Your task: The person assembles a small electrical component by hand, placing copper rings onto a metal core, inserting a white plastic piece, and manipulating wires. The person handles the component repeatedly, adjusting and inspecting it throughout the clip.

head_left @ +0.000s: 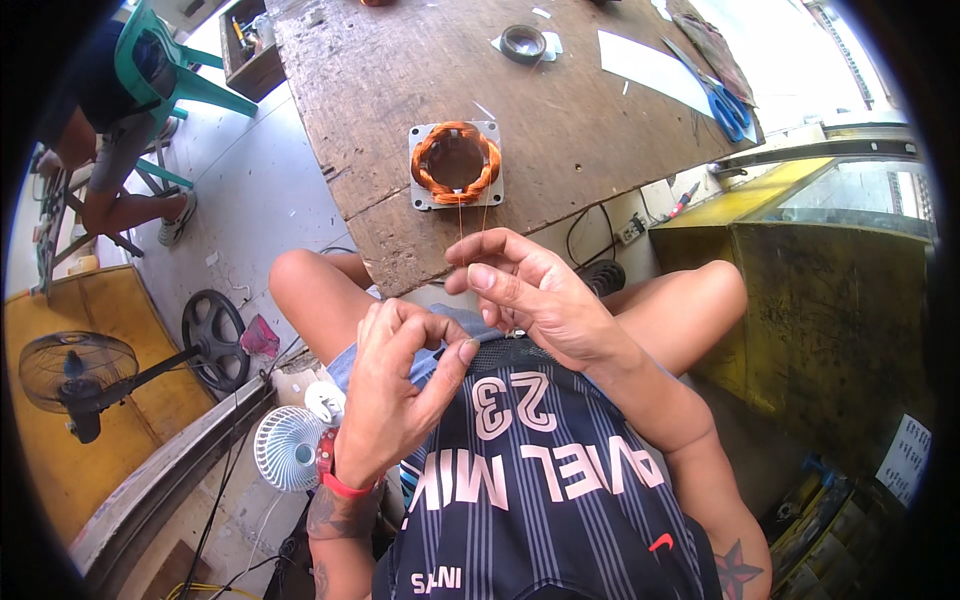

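On the near part of the wooden table sits a motor stator [415, 190], a square grey metal frame wound with a ring of orange copper coils [487, 180]. Two fine copper wires [461, 222] run from its near side toward me. My right hand [545, 300] is raised just off the table edge, its fingers bent and closed around a wire end near the thumb. Lower and to the left, in front of my shirt, my left hand [400, 375] has its fingers curled and thumb close to the index finger. Whatever it pinches is too small to see.
Farther back on the wooden table [370, 90] lie a roll of tape [522, 43], white paper [650, 70] and blue-handled scissors [728, 110]. A small white fan [288, 448] stands at my left, near a black fan [80, 375]. Another person [110, 170] sits at far left by a green chair [145, 60].
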`<state>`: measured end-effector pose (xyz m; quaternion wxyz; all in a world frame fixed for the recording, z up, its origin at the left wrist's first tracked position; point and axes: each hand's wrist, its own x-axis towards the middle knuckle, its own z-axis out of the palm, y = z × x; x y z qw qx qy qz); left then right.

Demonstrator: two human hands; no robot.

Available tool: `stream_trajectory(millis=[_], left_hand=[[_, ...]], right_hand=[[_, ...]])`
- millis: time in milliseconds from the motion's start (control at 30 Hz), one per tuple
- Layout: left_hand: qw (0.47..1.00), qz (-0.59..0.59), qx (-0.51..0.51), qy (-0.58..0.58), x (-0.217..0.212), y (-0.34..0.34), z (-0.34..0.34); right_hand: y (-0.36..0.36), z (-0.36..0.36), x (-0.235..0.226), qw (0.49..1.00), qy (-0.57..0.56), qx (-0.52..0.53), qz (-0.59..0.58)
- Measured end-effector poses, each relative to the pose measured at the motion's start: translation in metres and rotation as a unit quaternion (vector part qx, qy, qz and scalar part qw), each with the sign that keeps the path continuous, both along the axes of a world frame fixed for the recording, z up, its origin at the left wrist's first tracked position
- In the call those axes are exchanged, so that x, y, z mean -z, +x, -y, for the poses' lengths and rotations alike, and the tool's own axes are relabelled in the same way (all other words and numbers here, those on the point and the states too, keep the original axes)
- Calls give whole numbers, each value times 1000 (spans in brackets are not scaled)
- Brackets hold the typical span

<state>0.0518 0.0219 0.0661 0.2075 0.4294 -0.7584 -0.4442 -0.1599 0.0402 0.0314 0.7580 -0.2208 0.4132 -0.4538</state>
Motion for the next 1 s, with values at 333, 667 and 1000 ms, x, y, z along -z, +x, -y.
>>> stream_trajectory(millis=[333, 667, 1000], left_hand=[[997, -14, -64, -46, 6, -18, 24], [986, -39, -146, -66, 54, -45, 23], [888, 192, 61, -414, 26, 19, 56]], right_hand=[[-22, -2, -6, 997, 32, 67, 16], [-19, 4, -14, 998, 17, 23, 53], [-48, 3, -21, 999, 23, 23, -37]])
